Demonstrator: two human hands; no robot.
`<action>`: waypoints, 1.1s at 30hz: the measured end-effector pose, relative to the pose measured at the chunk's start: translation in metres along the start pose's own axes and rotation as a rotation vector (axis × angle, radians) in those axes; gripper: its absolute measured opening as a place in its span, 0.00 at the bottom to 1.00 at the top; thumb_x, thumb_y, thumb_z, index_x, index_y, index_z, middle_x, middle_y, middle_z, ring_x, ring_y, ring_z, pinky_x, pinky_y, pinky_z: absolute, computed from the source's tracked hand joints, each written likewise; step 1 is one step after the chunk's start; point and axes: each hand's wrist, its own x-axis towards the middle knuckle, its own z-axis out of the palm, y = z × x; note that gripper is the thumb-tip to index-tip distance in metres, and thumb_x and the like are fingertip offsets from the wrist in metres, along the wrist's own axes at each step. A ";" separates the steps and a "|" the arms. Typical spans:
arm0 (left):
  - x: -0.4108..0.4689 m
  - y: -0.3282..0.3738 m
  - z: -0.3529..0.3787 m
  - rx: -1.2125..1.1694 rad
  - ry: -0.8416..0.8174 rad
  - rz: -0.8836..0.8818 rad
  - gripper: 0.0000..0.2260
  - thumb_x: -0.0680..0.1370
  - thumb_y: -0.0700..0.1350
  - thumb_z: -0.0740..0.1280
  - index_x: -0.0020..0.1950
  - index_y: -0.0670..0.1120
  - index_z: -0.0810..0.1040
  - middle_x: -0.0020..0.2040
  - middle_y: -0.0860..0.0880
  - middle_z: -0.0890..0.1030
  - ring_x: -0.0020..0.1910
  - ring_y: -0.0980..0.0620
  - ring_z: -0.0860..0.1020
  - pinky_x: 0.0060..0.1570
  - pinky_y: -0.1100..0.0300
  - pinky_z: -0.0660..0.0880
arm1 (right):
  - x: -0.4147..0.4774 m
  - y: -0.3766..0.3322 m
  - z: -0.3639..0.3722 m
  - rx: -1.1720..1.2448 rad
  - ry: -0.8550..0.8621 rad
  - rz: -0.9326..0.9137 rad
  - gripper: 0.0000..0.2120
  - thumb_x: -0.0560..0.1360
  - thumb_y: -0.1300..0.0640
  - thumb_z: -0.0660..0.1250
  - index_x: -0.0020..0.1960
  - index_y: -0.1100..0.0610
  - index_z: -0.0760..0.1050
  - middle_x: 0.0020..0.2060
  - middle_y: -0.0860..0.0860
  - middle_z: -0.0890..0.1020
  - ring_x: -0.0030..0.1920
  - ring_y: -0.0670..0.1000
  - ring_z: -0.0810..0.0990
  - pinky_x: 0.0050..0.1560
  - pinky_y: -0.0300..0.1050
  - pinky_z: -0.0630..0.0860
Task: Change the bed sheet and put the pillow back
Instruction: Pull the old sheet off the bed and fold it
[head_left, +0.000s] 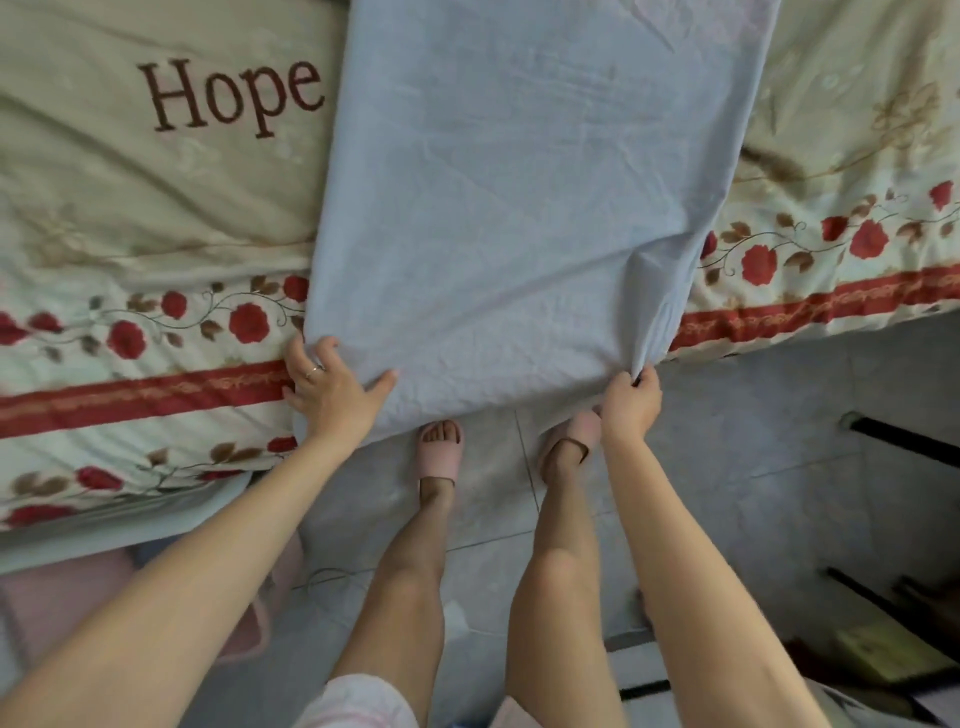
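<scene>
A pale blue sheet (519, 208), folded into a long strip, lies across the bed and hangs over its near edge. Under it is a cream bedspread (156, 208) with red roses, a red band and the word "Hope". My left hand (332, 387) rests on the sheet's near left corner, thumb spread over the cloth and fingers curled round its edge. My right hand (631, 402) pinches the near right corner, which is gathered into folds and pulled down past the bed's edge. No pillow is in view.
I stand on a grey tiled floor (727, 441) in pink slippers (439, 449) close to the bed's edge. A pink mat (78, 597) lies at the lower left under the bed's side. Dark bars of furniture (904, 441) stand at the right.
</scene>
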 end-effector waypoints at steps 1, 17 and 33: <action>0.002 -0.003 0.002 -0.009 0.007 0.009 0.36 0.68 0.59 0.73 0.66 0.42 0.63 0.74 0.38 0.52 0.73 0.38 0.53 0.66 0.37 0.57 | 0.007 0.003 -0.004 0.091 0.012 0.053 0.09 0.75 0.66 0.54 0.45 0.58 0.72 0.36 0.49 0.74 0.35 0.48 0.71 0.36 0.39 0.71; -0.006 -0.055 -0.008 -0.388 -0.047 -0.111 0.26 0.67 0.53 0.77 0.54 0.40 0.72 0.51 0.44 0.77 0.53 0.41 0.77 0.48 0.52 0.73 | 0.060 0.035 -0.016 0.062 -0.518 0.161 0.42 0.67 0.62 0.75 0.73 0.55 0.56 0.60 0.47 0.71 0.59 0.48 0.71 0.53 0.42 0.67; -0.071 -0.058 -0.071 -0.535 -0.456 -0.175 0.16 0.80 0.45 0.63 0.67 0.41 0.70 0.62 0.40 0.76 0.58 0.41 0.75 0.60 0.47 0.72 | -0.080 0.078 -0.115 -0.079 -0.491 0.229 0.16 0.77 0.62 0.65 0.64 0.65 0.72 0.54 0.60 0.80 0.46 0.55 0.79 0.43 0.47 0.78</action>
